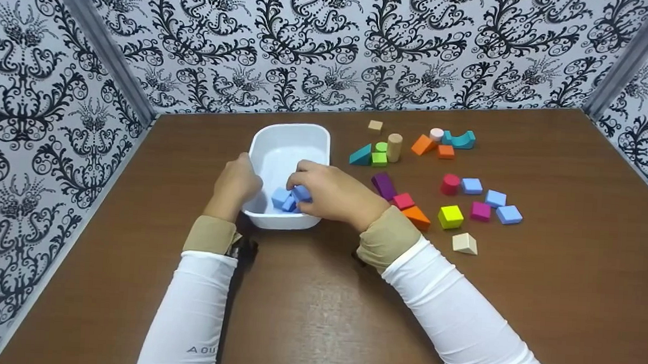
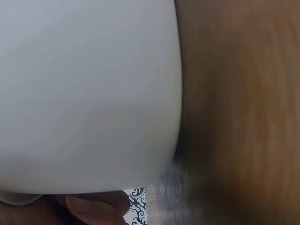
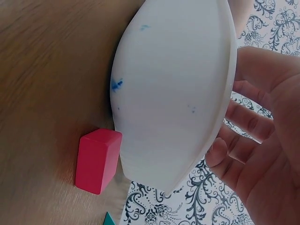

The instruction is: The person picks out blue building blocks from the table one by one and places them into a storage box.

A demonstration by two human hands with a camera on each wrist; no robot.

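The left hand [image 1: 238, 179] had its fingers curled in by the white plastic tub [image 1: 276, 222], at the tub's 9 o'clock side, and gripped the edge there. That was most likely to stop the tub from sliding on the brown table [image 1: 293, 315].

The right hand [image 1: 333, 193] came over the tub's edge from 3 o'clock and dipped inside. Its thumb and fingers were bent round a blue block [image 1: 302, 193], with just a little gap between them. How hard they squeezed, I cannot tell.

That blue block was at the fingertips, at 9 o'clock from the palm. It was tipped, perhaps because it leaned on the other blue blocks [image 1: 281, 197], just past it at 9 o'clock. They all sat near the tub's 6 o'clock end, the end closest to the person, maybe because it was easy to reach.

Three loose blue blocks [image 1: 495, 198] lay well away, at 3 o'clock from the right hand.
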